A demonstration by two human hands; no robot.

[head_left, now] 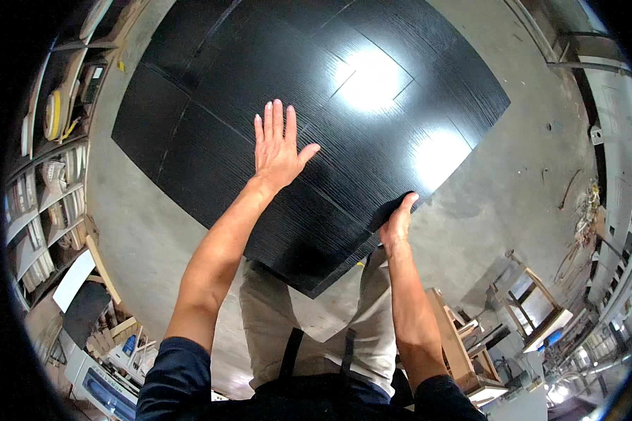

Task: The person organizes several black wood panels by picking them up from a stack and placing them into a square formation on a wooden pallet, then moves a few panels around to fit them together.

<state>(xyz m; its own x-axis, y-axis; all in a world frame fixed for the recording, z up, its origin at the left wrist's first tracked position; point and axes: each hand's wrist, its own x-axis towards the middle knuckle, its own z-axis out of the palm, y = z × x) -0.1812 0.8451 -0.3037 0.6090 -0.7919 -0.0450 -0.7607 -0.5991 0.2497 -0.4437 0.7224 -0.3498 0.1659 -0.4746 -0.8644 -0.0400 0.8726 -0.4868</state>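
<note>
A large black panel point(225, 91) with a wood-grain surface and thin seam lines fills the middle of the view, one corner pointing toward my legs. Flat on its top lies my left hand point(277, 151), palm down, fingers stretched out and thumb spread. My right hand point(398, 223) is at the near right edge of the panel, thumb on top along the rim. Its other fingers are hidden under the edge, so the hand appears to grip it. Bright light reflections show on the panel's right half.
Shelves point(49, 203) packed with boards and bundles line the left side. A small wooden frame stool point(530, 302) and a wooden stand point(463, 344) are at the lower right. Grey concrete floor point(512, 182) surrounds the panel. A blue-and-white machine point(105, 386) sits lower left.
</note>
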